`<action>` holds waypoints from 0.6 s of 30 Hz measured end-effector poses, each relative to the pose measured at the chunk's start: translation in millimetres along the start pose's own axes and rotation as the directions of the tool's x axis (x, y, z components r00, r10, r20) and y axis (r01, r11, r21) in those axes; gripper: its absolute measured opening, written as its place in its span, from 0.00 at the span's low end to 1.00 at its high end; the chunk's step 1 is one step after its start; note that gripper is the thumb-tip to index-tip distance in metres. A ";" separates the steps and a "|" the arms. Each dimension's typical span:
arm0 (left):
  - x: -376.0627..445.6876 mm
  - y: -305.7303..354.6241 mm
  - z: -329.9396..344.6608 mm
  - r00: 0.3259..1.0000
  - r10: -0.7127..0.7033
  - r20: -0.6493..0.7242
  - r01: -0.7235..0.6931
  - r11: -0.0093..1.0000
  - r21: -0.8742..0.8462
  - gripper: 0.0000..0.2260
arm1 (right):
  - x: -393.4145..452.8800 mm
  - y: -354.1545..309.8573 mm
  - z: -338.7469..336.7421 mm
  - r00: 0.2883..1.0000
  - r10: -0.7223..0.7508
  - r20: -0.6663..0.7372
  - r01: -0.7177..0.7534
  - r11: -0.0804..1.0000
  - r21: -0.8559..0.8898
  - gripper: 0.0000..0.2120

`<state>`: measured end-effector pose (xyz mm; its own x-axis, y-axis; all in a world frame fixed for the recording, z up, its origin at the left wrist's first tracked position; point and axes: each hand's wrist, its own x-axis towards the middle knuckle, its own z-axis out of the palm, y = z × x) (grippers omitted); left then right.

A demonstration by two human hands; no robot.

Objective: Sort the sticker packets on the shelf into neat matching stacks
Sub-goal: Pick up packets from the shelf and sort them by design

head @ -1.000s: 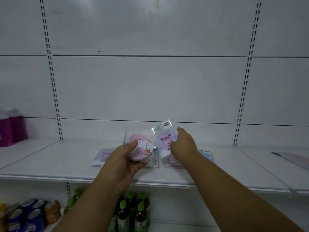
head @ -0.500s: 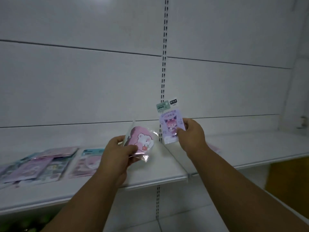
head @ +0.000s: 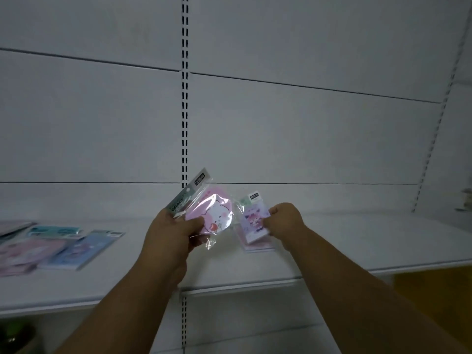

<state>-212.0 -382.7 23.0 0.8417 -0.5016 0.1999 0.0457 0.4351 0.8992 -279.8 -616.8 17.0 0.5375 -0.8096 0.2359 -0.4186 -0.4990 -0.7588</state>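
Your left hand (head: 169,229) grips the pink bear packet (head: 213,215) above the shelf (head: 357,241); your right hand (head: 286,221) pinches the purple packet (head: 254,222) low over a shelf stack (head: 258,247).

Two hands show, each holding one sticker packet: the left hand (head: 169,233) grips a pink round bear packet (head: 212,215) in a clear sleeve, and the right hand (head: 286,221) pinches a purple rectangular packet (head: 254,221). Beneath the purple one, at least one more packet (head: 258,247) lies flat on the shelf (head: 357,241); how many are stacked there cannot be told. At the left end of the shelf, a blurred group holds about four packets: one blue (head: 84,249), one pink (head: 28,254), one teal-headed (head: 53,231), and one grey at the edge (head: 15,226). Two slotted uprights (head: 185,98) are in view.
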 end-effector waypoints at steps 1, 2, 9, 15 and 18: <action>-0.3 -1.8 4.3 1.000 0.006 0.005 -0.006 1.000 0.007 0.18 | 6.3 5.4 2.6 1.000 0.010 0.023 -0.009 0.999 -0.036 0.04; 0.5 -3.2 7.7 1.000 0.014 0.008 -0.014 1.000 0.017 0.18 | 8.9 7.5 4.0 0.998 0.030 0.055 -0.026 0.998 -0.062 0.03; 17.0 -13.9 31.7 1.000 -0.013 0.017 0.011 0.994 0.108 0.19 | 5.5 10.8 1.1 0.995 -0.036 0.096 0.068 0.931 -0.360 0.19; 37.0 -36.9 76.4 0.988 -0.134 0.083 0.105 0.953 0.284 0.18 | -1.8 -8.9 -58.1 0.984 -0.100 0.149 0.020 0.886 0.463 0.20; 34.8 -52.0 113.5 0.977 -0.158 0.143 0.097 0.928 0.360 0.16 | 9.5 8.0 -81.9 0.986 -0.118 0.113 0.068 0.925 0.373 0.06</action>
<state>-246.2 -507.6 27.4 0.7380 -0.6659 0.1091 -0.0692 0.0862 0.9939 -338.0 -653.8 62.9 0.6627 -0.7047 0.2534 -0.0781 -0.4016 -0.9125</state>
